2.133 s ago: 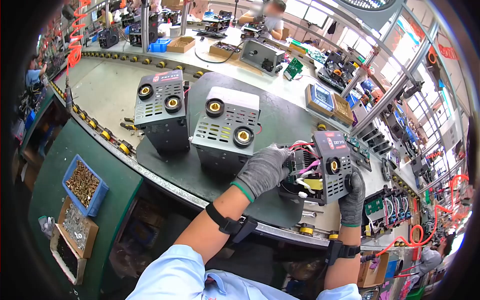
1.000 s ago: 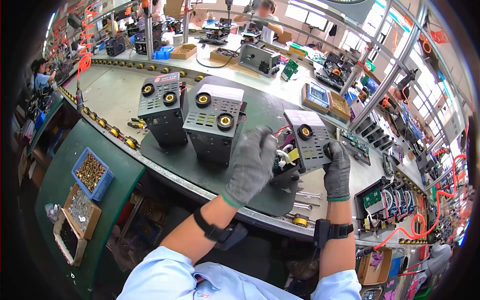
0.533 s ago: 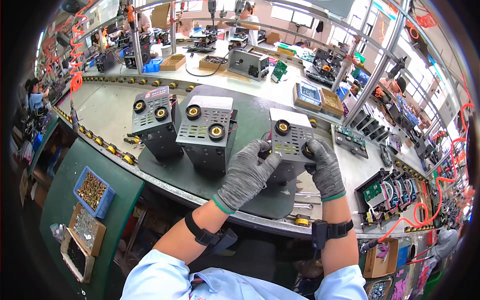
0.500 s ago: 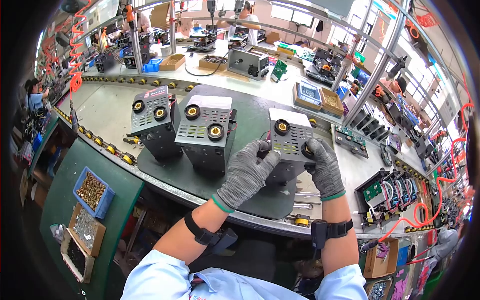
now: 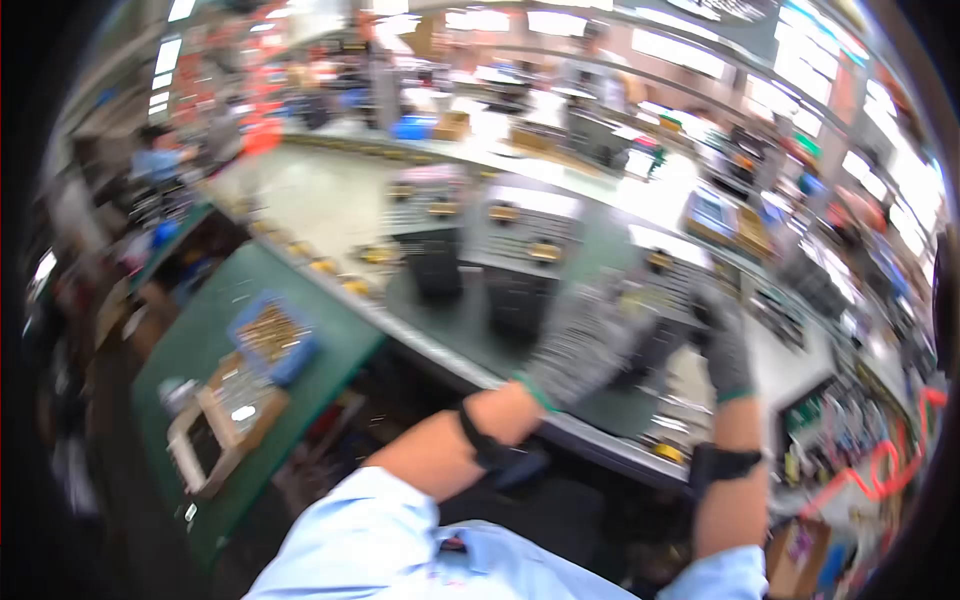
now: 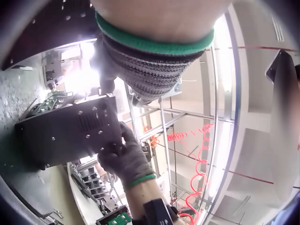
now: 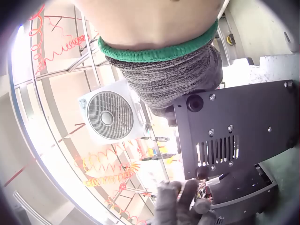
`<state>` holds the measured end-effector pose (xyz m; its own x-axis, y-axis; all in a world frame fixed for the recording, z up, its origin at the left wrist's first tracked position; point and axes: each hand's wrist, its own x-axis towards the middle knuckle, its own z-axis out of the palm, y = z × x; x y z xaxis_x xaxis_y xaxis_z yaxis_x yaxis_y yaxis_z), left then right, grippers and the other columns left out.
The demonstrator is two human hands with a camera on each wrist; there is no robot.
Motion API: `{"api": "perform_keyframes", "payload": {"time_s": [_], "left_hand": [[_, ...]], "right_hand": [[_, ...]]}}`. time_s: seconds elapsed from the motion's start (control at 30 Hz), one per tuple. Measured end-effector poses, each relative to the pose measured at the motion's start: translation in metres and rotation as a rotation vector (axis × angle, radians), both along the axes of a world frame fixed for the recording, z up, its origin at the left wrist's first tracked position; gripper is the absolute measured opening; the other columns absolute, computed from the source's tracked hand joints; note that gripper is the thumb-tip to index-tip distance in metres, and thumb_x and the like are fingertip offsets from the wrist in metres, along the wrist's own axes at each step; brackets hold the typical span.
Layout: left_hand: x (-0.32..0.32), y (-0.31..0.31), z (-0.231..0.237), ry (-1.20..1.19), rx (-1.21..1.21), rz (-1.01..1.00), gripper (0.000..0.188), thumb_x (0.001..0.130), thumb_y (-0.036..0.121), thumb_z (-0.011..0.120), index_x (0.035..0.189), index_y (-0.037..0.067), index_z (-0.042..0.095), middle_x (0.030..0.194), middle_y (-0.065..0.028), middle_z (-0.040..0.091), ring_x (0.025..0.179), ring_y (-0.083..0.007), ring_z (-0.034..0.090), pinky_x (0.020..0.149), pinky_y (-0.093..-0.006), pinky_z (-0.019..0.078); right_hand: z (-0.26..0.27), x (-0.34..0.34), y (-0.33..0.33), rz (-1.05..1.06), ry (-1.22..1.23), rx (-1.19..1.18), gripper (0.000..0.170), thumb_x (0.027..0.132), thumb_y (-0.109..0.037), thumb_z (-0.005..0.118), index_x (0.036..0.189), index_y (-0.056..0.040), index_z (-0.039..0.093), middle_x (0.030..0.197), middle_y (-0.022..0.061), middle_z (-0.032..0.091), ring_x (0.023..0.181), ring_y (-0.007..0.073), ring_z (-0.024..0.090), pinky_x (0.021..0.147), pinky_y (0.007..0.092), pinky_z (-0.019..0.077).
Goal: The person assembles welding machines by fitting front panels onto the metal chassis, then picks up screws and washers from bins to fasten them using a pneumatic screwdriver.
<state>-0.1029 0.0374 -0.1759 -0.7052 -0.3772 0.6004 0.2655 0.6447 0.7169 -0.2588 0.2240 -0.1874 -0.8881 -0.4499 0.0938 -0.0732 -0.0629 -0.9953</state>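
Observation:
The head view is blurred. Farthest right of three dark metal-cased units, one (image 5: 672, 285) stands under both gloved hands. My left hand (image 5: 585, 345) is at its left edge; in the left wrist view a finger of that hand (image 6: 145, 70) reaches the top edge of the casing (image 6: 70, 133). My right hand (image 5: 725, 345) grips the unit's right side, by a round socket; the right wrist view shows this hand (image 7: 164, 82) against the slotted casing (image 7: 253, 122), fingertips hidden. Two similar units (image 5: 432, 245) (image 5: 525, 265) stand to the left.
A blue bin of brass-coloured parts (image 5: 270, 335) and a cardboard box (image 5: 240, 395) lie on the green side table (image 5: 190, 350) at left. Several tools (image 5: 685, 405) lie near the front edge. An assembly with circuit boards (image 5: 835, 420) sits at right.
The head view has swung, so everything sits farther right in it. The front panel, tilted off with wires showing earlier, now lies over the unit; both hands have stayed at it.

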Motion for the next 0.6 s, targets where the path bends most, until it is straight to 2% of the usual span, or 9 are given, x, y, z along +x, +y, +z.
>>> {"api": "perform_keyframes", "payload": {"time_s": [0.13,0.17,0.23,0.33,0.37,0.4,0.43,0.5,0.6], "left_hand": [[0.085,-0.007,-0.002,0.059,-0.188,0.086,0.036,0.09,0.031,0.07,0.11,0.003,0.061,0.102,-0.021,0.062,0.102,-0.0388,0.062,0.088,-0.0467,0.0513],[0.109,-0.014,-0.005,-0.028,-0.234,0.105,0.035,0.089,0.031,0.07,0.108,0.003,0.061,0.1,-0.0202,0.062,0.099,-0.0394,0.062,0.086,-0.0462,0.0516],[0.171,-0.057,-0.006,-0.07,-0.382,0.141,0.027,0.091,0.028,0.067,0.1,0.003,0.065,0.09,-0.0167,0.062,0.088,-0.0357,0.063,0.078,-0.0462,0.0525],[0.292,-0.138,-0.013,-0.346,-0.758,0.468,0.019,0.097,0.022,0.056,0.092,0.005,0.065,0.085,-0.0165,0.061,0.08,-0.0365,0.063,0.073,-0.0488,0.0527],[0.339,-0.154,-0.003,-0.439,-0.531,0.621,0.018,0.097,0.021,0.056,0.09,0.006,0.064,0.084,-0.0154,0.061,0.079,-0.0365,0.064,0.073,-0.0496,0.052],[0.396,-0.194,-0.021,-0.598,-0.834,0.693,0.019,0.094,0.021,0.058,0.091,0.004,0.066,0.084,-0.0183,0.063,0.08,-0.0399,0.065,0.074,-0.0518,0.0507],[0.452,-0.224,-0.026,-0.889,-0.668,0.767,0.023,0.09,0.023,0.06,0.091,0.001,0.066,0.086,-0.0216,0.066,0.082,-0.0428,0.065,0.075,-0.0541,0.05],[0.522,-0.24,-0.026,-0.952,-0.464,0.97,0.029,0.087,0.023,0.061,0.085,-0.003,0.073,0.081,-0.0284,0.069,0.08,-0.0434,0.07,0.076,-0.0519,0.055],[0.556,-0.24,-0.046,-1.185,0.109,0.98,0.046,0.08,0.042,0.075,0.088,-0.003,0.073,0.084,-0.0233,0.073,0.084,-0.0377,0.071,0.082,-0.0473,0.0558]], "right_hand": [[-0.028,-0.032,0.003,-0.076,0.211,0.014,0.037,0.096,-0.045,0.067,0.118,-0.015,0.07,0.1,-0.0006,0.069,0.084,0.0109,0.062,0.062,0.024,0.0455],[-0.025,-0.033,0.012,-0.08,0.329,0.147,0.037,0.102,-0.04,0.059,0.125,-0.013,0.068,0.11,0.0014,0.068,0.087,0.0102,0.064,0.061,0.0238,0.046],[-0.039,-0.046,0.032,-0.121,0.652,0.262,0.045,0.105,-0.025,0.048,0.147,-0.0099,0.055,0.151,0.0098,0.049,0.125,0.0166,0.056,0.07,0.0261,0.0526],[-0.013,-0.001,0.07,-0.12,0.567,0.353,0.04,0.102,-0.028,0.056,0.137,-0.0076,0.06,0.129,0.0064,0.056,0.108,0.0176,0.057,0.073,0.0288,0.051],[-0.001,0.023,0.084,-0.11,0.505,0.404,0.039,0.101,-0.028,0.059,0.134,-0.0069,0.062,0.121,0.0053,0.058,0.102,0.0179,0.057,0.073,0.0297,0.0505],[0.014,0.055,0.094,-0.096,0.446,0.479,0.038,0.101,-0.029,0.061,0.131,-0.0061,0.064,0.114,0.0042,0.06,0.097,0.0182,0.057,0.074,0.0306,0.05],[0.026,0.081,0.107,-0.085,0.389,0.556,0.037,0.1,-0.03,0.064,0.128,-0.0053,0.065,0.107,0.0031,0.063,0.091,0.0186,0.057,0.075,0.0315,0.0495],[0.038,0.117,0.131,-0.047,0.322,0.702,0.036,0.098,-0.031,0.069,0.122,-0.0038,0.069,0.092,0.0008,0.067,0.08,0.0193,0.058,0.077,0.0333,0.0485],[0.007,0.116,0.177,0.055,0.382,0.905,0.04,0.098,-0.031,0.069,0.122,0.0007,0.067,0.103,0.0091,0.068,0.09,0.0213,0.058,0.085,0.0358,0.0486]]}}
